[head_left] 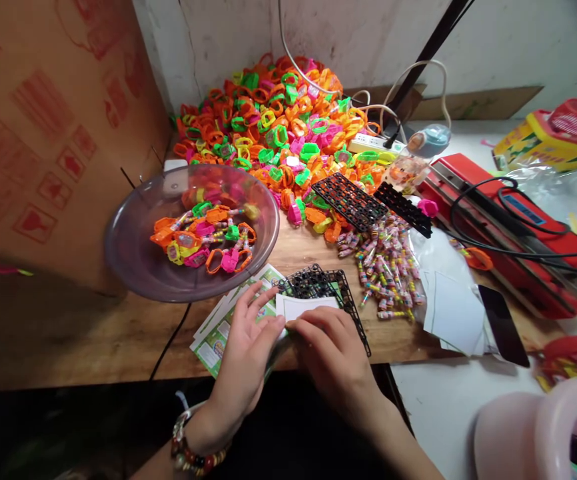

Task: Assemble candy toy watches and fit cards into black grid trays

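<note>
Near the table's front edge, my left hand (251,333) has its upper fingers spread, while its thumb touches the left part of a white card (308,307). My right hand (336,353) is curled, its thumb and fingers pinching the card's lower edge. Green printed cards (213,343) lie fanned out beneath and left of my left hand. Behind the white card are black plastic grids (313,280). A translucent purple bowl (133,267) at the left holds orange, pink, green and yellow toy watches (188,243). Small striped sticks (388,267) are heaped to the right.
A big pile of bright toy watches (278,127) lies against the wall. At the left stands a cardboard box (63,133). On the right are a red device (528,233) with a black cable, a dark phone (503,327), white cards (453,313) and a pink tub (513,427).
</note>
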The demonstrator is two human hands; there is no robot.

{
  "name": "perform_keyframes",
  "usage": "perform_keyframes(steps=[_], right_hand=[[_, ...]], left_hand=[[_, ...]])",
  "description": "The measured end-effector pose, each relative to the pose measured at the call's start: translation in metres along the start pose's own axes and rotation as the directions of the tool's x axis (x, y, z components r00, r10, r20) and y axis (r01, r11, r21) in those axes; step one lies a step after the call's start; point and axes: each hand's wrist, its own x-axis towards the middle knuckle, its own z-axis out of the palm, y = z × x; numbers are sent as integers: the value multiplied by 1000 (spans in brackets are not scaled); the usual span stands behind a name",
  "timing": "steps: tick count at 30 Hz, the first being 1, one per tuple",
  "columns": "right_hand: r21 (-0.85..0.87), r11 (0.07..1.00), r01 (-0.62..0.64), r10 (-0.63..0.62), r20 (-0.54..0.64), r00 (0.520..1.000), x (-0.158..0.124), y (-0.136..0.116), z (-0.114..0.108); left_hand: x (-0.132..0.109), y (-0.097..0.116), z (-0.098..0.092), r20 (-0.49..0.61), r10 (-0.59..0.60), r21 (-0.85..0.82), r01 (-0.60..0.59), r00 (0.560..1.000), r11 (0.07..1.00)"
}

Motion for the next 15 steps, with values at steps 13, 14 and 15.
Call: perform_keyframes(steps=[13,14,15], right_hand=[[62,998,30,-28,-34,999,-5,2,3],[70,997,25,-24,-17,1000,-4,3,3],[81,997,15,-15,-5,1000,-4,4,3]], left_hand=[[3,-2,5,56,290,222,-295,955,929],[3,-1,4,63,275,231,-282,959,931],[3,0,3,74,254,234,-265,964,936]])
